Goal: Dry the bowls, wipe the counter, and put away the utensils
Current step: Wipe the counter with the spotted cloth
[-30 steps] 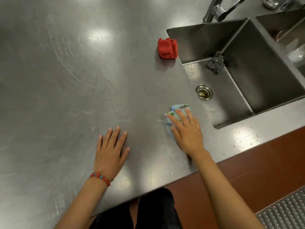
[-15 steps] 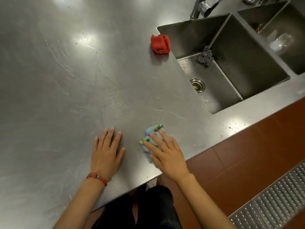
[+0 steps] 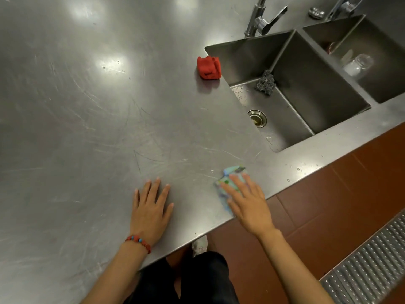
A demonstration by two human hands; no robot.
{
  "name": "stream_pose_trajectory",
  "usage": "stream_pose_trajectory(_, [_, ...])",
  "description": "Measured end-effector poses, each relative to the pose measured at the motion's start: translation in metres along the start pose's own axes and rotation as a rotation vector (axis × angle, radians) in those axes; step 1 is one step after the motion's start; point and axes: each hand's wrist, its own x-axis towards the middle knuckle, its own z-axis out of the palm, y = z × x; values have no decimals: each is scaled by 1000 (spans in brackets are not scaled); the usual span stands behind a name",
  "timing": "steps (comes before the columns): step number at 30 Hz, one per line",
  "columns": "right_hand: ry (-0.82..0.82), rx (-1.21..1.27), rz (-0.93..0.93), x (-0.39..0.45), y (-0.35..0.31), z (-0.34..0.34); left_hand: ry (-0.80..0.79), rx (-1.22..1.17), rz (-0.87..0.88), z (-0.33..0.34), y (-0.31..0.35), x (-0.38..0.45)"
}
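Observation:
A light blue patterned cloth [image 3: 230, 172] lies on the steel counter [image 3: 98, 117] near its front edge. My right hand [image 3: 247, 198] presses flat on the cloth with straight fingers and covers most of it. My left hand [image 3: 151, 207] rests flat on the bare counter to the left of the cloth, fingers spread, a red bead bracelet on the wrist. No bowls or utensils show on the counter.
A folded red cloth [image 3: 208, 68] sits by the sink's [image 3: 306, 88] left rim. A dark steel scourer [image 3: 265, 81] lies inside the sink. A second basin [image 3: 372, 62] at far right holds a clear glass [image 3: 359, 63]. Two taps stand behind. Water drops dot the front edge.
My right hand slid the cloth left along the front edge, then back to the right. My left hand stayed flat in place.

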Motion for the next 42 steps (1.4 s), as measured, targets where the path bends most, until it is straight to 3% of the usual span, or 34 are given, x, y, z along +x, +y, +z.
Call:
stream_pose_trajectory(3, [8,54,247,26,48,-11,-3,13,-5,0,-1,0])
stream_pose_trajectory(9, [39,71,442,61,71,-17,28,-24,-43,-3,5,0])
stream_pose_trajectory(17, [-20,77,73,36,-5,-5,114,-130,-178,-1,28,8])
stream_pose_trajectory(21, [7,215,-20,39,4,-5,140,-133,-218,2,40,17])
stream_pose_trajectory(23, [32,457,83,38,11,-10,139,-137,-232,2,44,23])
stream_pose_trajectory(25, [140,637,320,38,18,-15,134,-137,-229,3,49,28])
stream_pose_trajectory(28, [106,630,544,45,29,-24,135,-140,-201,4,58,34])
stream_pose_trajectory(31, [-61,641,601,57,32,-29,143,-124,-183,5,65,40])
stream_pose_trajectory(36, [-259,859,628,77,34,-40,128,-94,-166,8,69,47])
stream_pose_trajectory(39, [-240,995,607,86,38,-44,116,-85,-186,8,67,51])
stream_pose_trajectory(42, [-110,1186,662,113,45,-55,114,-70,-201,7,62,54])
